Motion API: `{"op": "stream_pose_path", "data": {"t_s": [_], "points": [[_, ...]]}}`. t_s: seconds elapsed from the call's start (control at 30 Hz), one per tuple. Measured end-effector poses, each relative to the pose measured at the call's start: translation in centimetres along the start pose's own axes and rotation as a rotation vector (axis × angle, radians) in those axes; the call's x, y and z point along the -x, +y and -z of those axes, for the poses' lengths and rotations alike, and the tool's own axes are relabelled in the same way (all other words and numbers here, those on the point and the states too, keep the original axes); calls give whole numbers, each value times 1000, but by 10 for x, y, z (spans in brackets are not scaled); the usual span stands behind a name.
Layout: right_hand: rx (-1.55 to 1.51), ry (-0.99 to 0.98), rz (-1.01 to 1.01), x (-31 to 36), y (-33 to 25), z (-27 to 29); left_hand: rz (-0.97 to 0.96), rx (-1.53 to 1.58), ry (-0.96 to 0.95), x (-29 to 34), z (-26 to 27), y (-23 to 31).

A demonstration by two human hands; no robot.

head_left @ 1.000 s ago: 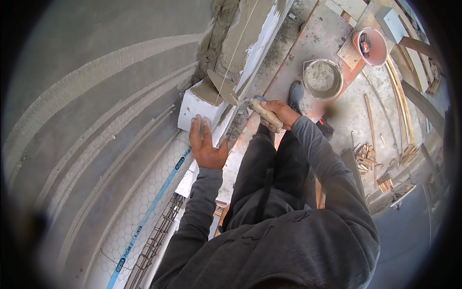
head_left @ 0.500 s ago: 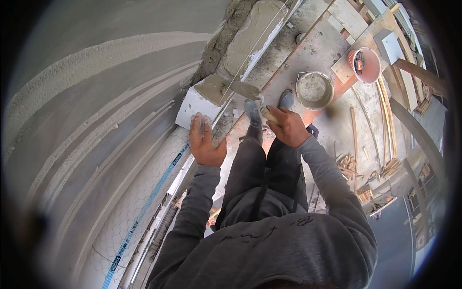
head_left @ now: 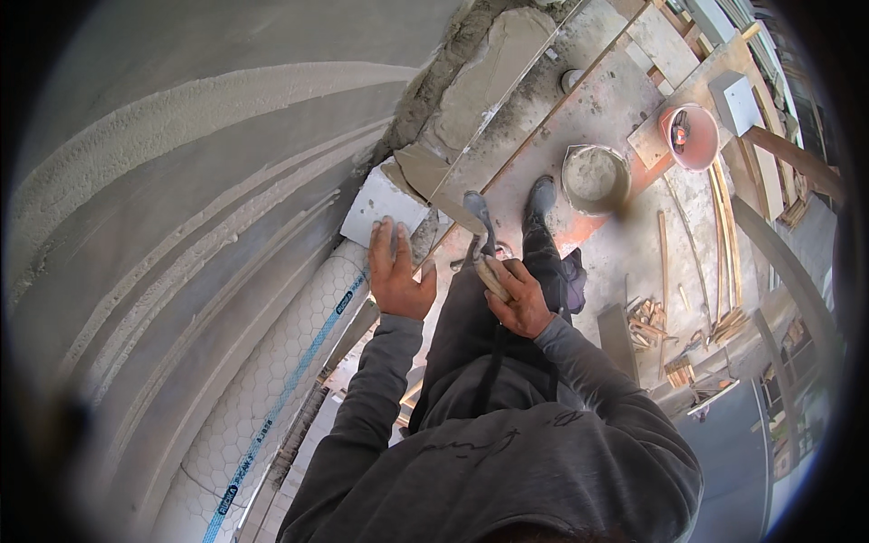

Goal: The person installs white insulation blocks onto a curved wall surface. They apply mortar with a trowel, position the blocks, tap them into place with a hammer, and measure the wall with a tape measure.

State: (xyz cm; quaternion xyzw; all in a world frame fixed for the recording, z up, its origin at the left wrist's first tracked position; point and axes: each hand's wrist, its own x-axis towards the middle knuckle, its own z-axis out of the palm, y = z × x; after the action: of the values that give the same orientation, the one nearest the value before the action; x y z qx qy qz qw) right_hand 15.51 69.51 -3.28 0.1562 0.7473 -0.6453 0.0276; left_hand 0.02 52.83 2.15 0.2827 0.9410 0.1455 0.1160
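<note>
My left hand (head_left: 400, 276) rests with fingers stretched flat on the near end of a white block (head_left: 380, 210). Grey mortar (head_left: 421, 170) covers the block's far end and meets the mortar bed (head_left: 489, 86) beyond it. My right hand (head_left: 520, 299) is wrapped round the wooden handle of a trowel (head_left: 462, 215). The trowel's blade points up and left, its tip by the mortar at the block's right side. A thin taut string (head_left: 503, 100) runs along the right edge of the mortar bed.
A bucket of grey mortar (head_left: 596, 180) stands past my boots, with a pink bucket (head_left: 690, 137) holding a tool farther right. Long wooden strips (head_left: 724, 235) and wood scraps (head_left: 647, 321) lie at right. The grey grooved wall (head_left: 226, 172) rises on the left, above a wrapped white roll (head_left: 240, 380).
My right hand has drawn the trowel back toward me and down, so its blade is nearer the block's right side. My left hand stays on the block. The view has shifted slightly.
</note>
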Motion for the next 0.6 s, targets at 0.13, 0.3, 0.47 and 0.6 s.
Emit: {"op": "stream_pose_path", "data": {"t_s": [0.13, 0.3, 0.47, 0.6], "points": [[26, 146, -38, -7, 6, -6, 14, -9, 9, 1, -1, 2], [-24, 121, -28, -38, 13, -46, -6, -34, -41, -7, -1, 6], [-181, 228, -193, 33, 12, -12, -1, 9, -43, -1, -3, 1], [-70, 546, -491, 65, 103, 4, 24, -18, -65, 4, 2, 3]]}}
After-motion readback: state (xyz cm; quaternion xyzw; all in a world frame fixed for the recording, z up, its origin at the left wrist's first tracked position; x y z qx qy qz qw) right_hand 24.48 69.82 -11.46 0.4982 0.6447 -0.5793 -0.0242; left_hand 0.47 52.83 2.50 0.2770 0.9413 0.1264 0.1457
